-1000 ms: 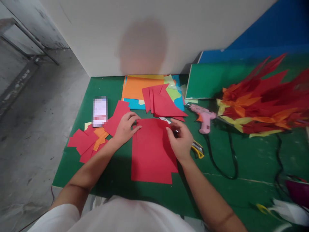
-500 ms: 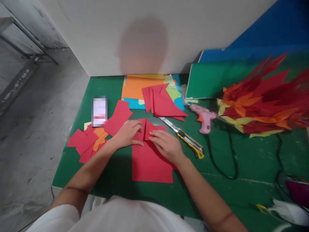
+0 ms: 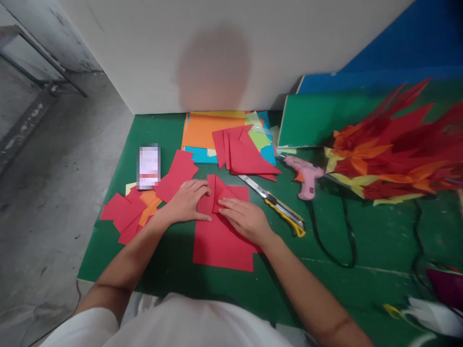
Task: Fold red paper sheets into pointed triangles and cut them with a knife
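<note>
A folded piece of red paper (image 3: 219, 190) lies over larger red paper sheets (image 3: 224, 246) in front of me. My right hand (image 3: 246, 220) presses its fingers together on the right side of the fold, with the thumb hidden. At the left edge of the paper rests my left hand (image 3: 188, 201), its fingers curved and its thumb spread away from them. Beyond the fold, several cut red paper pieces (image 3: 248, 156) overlap one another. A yellow utility knife (image 3: 277, 205) with its blade out lies to the right of my right hand.
A pink glue gun (image 3: 306, 176) with a black cord sits at the right, near a red and orange paper flower-like bundle (image 3: 390, 154). Coloured sheets (image 3: 204, 130) lie against the wall. A phone (image 3: 149, 166) and red scraps (image 3: 126, 209) are at the left of the green table (image 3: 162, 270).
The larger red sheets have shifted slightly left and turned a little. The folded piece has moved slightly left, with my right hand following along it. My left hand has moved only a little.
</note>
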A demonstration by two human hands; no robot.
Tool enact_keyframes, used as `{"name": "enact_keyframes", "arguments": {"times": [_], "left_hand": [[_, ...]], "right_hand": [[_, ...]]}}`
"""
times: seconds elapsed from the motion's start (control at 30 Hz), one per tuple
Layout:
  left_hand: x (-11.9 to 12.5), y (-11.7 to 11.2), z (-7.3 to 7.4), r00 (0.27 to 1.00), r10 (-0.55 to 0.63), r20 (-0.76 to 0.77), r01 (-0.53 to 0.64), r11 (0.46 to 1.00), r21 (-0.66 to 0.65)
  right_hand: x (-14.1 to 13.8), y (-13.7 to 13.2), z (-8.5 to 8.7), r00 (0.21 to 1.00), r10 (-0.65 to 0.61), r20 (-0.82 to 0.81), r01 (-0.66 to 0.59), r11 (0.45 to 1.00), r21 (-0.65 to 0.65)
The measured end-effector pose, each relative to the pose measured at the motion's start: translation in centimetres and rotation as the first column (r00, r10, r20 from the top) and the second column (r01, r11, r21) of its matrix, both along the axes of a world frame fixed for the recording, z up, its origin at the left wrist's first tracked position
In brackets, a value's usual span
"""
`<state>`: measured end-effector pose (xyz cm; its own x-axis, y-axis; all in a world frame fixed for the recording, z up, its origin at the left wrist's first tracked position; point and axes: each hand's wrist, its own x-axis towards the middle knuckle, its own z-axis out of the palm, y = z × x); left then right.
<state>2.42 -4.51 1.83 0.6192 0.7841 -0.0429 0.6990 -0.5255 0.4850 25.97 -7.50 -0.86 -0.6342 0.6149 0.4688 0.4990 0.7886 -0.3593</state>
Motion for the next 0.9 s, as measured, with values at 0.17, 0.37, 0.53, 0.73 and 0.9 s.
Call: {"name": "enact_keyframes", "arguments": {"times": [0.17, 0.37, 0.53, 0.73, 0.9], "left_hand": [[0.0, -1.4, 0.3, 0.998, 0.058, 0.000, -0.058, 0.998, -0.011], [-0.2, -2.2, 0.1, 0.997, 0.058, 0.041, -0.057, 0.998, -0.026], [-0.4, -2.0, 0.1, 0.999, 0.041, 0.010, -0.041, 0.998, -0.048], [-0.4, -1.8, 0.3, 1.000, 0.001, -0.030, -0.002, 0.999, -0.043], [-0.2, -1.5, 0.3, 0.999, -0.008, -0.043, 0.008, 1.000, -0.001]], "right_hand": [[-0.5, -0.5, -0.1, 0.997, 0.080, 0.022, -0.079, 0.996, -0.035], [-0.6, -0.5, -0.4, 0.990, 0.124, 0.061, -0.122, 0.992, -0.044], [-0.6, -0.5, -0.3, 0.988, 0.145, 0.058, -0.146, 0.989, 0.004], [-0.5, -0.4, -0.1, 0.977, 0.185, 0.108, -0.188, 0.982, 0.014], [-0.2, -0.1, 0.1, 0.980, 0.165, 0.108, -0.166, 0.986, 0.002]]}}
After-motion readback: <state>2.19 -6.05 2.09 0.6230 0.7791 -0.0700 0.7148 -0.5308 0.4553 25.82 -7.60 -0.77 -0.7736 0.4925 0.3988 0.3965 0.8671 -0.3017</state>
